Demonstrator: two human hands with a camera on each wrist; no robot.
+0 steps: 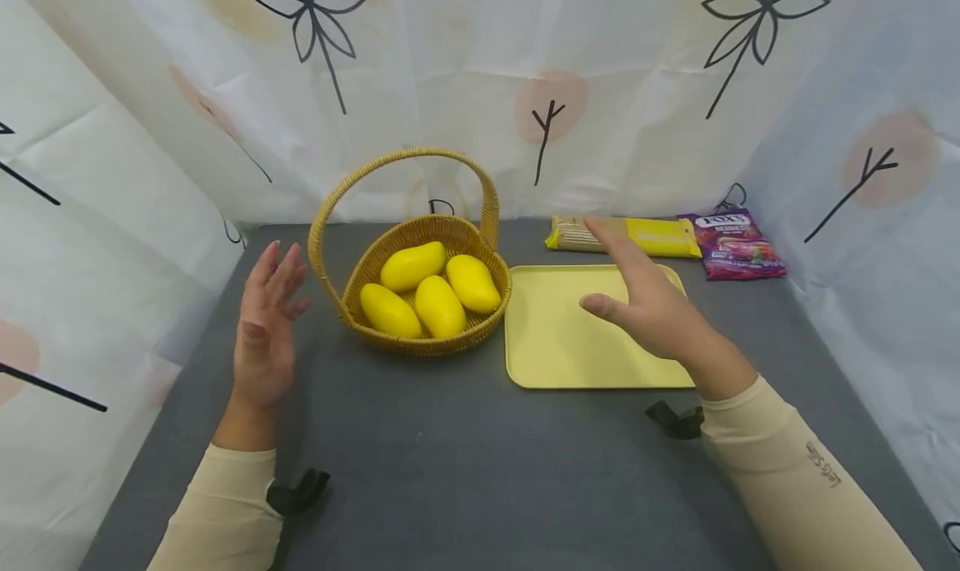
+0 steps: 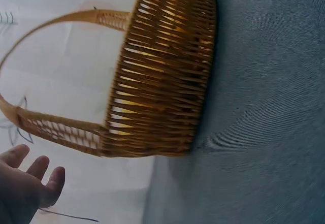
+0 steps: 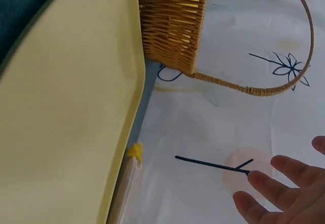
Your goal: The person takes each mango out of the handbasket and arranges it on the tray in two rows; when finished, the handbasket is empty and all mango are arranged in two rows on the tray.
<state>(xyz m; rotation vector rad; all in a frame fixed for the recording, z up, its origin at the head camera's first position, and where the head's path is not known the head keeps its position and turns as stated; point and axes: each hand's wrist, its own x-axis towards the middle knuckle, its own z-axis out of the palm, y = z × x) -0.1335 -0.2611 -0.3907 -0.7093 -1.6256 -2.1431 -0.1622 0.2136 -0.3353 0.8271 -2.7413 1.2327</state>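
Here, left hand (image 1: pixel 264 338) beside basket (image 1: pixel 431 348) and right hand (image 1: pixel 660 311) over tray (image 1: pixel 551 338) have fingers (image 1: pixel 618 246) loosely extended; purple packet (image 1: pixel 738 252) reads "FOX'S".

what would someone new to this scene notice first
Probably the four bright yellow mango-like fruits in the wicker basket, slightly left of centre in the head view. Next, perhaps the pale yellow tray to its right, then the purple packet near the far right corner of the grey table.
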